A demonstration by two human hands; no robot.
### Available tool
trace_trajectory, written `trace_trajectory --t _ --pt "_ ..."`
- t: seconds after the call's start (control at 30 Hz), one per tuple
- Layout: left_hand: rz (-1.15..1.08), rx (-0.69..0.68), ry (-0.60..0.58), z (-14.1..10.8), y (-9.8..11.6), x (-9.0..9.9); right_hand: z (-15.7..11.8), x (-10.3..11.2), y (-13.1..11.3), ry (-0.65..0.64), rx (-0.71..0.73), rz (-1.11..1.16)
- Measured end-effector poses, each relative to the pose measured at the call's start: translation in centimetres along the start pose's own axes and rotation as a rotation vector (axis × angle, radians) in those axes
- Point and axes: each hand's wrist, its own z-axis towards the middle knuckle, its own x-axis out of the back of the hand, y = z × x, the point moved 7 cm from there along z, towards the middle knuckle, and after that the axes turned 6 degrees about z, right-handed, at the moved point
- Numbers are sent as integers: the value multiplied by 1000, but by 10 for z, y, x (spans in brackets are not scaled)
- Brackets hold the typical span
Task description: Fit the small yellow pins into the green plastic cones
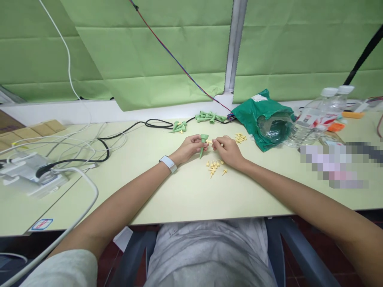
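Near the middle of the table, my left hand point(192, 147) grips a green cone-shaped piece point(204, 138), its wide end up and its narrow end down. Close on its right, my right hand point(227, 150) is closed around a small yellow piece point(209, 142), which points at the green piece. Whether the two pieces touch is too small to tell. Several yellow pieces point(213, 165) lie just below the hands, and another group point(240, 138) is to the right of my right hand. Behind the hands are green pieces point(210, 116) and a smaller green pile with yellow bits point(180, 127).
A green plastic bag point(261, 115) lies open at the back right, beside clear bottles point(311, 115). Orange items point(335, 126) are past them. A white power strip point(32, 175), cables point(104, 149) and cardboard boxes point(28, 133) occupy the left side of the table point(179, 199).
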Motion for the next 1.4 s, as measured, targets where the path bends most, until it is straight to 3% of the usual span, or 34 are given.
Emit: trace_trajectory --t 0.1,0.27,0.43,0.67,0.83,0.93,1.03,1.2,1.4 --pt "5 4 -4 -1 0 0 0 1 3 9 -37 -30" --pt "8 5 -1 -1 1 -1 0 2 -7 23 86 -3" --pt "0 10 -38 -1 2 -3 -3 -3 -3 -39 -61 34" --pt "7 8 -29 -2 4 -3 -6 4 -17 63 115 -54" --pt "0 17 -55 -1 3 -4 -7 3 -15 56 94 -127" --pt "8 7 -55 -1 2 -3 -5 4 -10 52 35 -35" --pt "7 10 -40 -1 0 -2 -5 5 -13 68 68 79" --pt "19 -5 -57 -2 1 -3 -8 2 -23 57 174 49" --pt "13 -6 -32 1 -2 1 -6 3 -17 71 112 123"
